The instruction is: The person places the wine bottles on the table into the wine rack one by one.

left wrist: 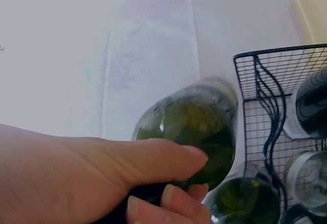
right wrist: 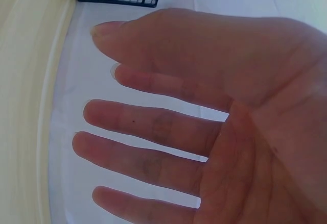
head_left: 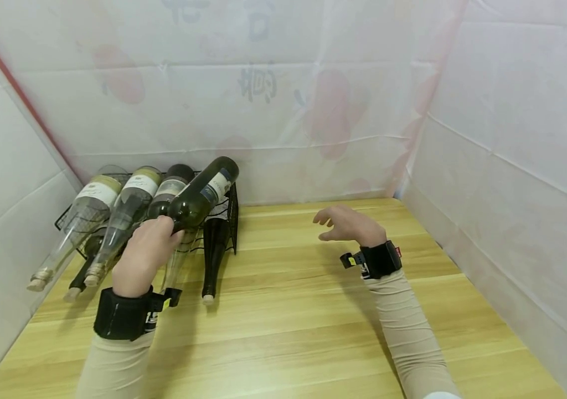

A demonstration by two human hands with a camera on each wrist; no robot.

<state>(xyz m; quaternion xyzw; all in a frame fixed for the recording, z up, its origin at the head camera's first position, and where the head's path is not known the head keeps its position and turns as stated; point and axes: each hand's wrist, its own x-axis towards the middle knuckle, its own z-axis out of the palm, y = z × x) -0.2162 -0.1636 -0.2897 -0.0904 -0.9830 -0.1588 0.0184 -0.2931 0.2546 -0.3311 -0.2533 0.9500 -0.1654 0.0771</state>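
Note:
My left hand (head_left: 141,255) grips a dark green wine bottle (head_left: 204,194) by its neck, thumb laid along it in the left wrist view. The bottle tilts, its base up and to the right, above a black wire rack (head_left: 234,216). Its neck is hidden by my fingers. Under it, a dark corked bottle (head_left: 215,249) lies in the rack's right end, neck toward me. Apart from the rack, over the table's right half, my right hand (head_left: 350,224) hovers with nothing in it. The right wrist view shows its fingers (right wrist: 153,122) spread and nearly straight.
Two clear corked bottles (head_left: 86,208) (head_left: 126,213) and another labelled bottle (head_left: 174,185) lie on the rack's upper level, with a dark bottle (head_left: 84,271) below. White sheeting (head_left: 283,111) walls the wooden table (head_left: 283,332) at the back and sides.

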